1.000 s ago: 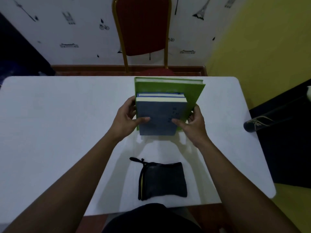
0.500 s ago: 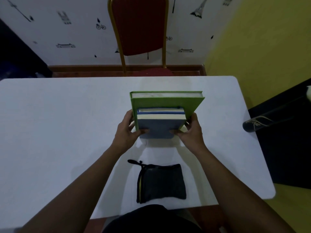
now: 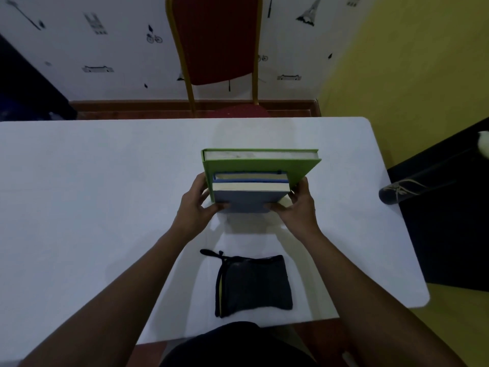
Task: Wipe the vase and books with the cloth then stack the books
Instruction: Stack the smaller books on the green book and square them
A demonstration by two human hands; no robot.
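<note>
Three books stand on edge together near the middle of the white table (image 3: 105, 197): a large green book (image 3: 301, 165) at the back, a thin blue one (image 3: 248, 172) in the middle, and a grey-blue book (image 3: 246, 202) in front. My left hand (image 3: 197, 207) clasps the left side of the bundle, thumb on the front cover. My right hand (image 3: 300, 207) clasps the right side the same way. A dark folded cloth (image 3: 254, 284) with a loop lies flat near the table's front edge. No vase is visible.
A red chair with a gold frame (image 3: 217, 43) stands behind the table's far edge. A dark shoe (image 3: 397, 192) rests on a black surface off the table's right side. A yellow wall runs along the right.
Both hands have lowered the bundle of books toward the table and tilted it more upright, so the page edges now show on top. The cloth has not moved.
</note>
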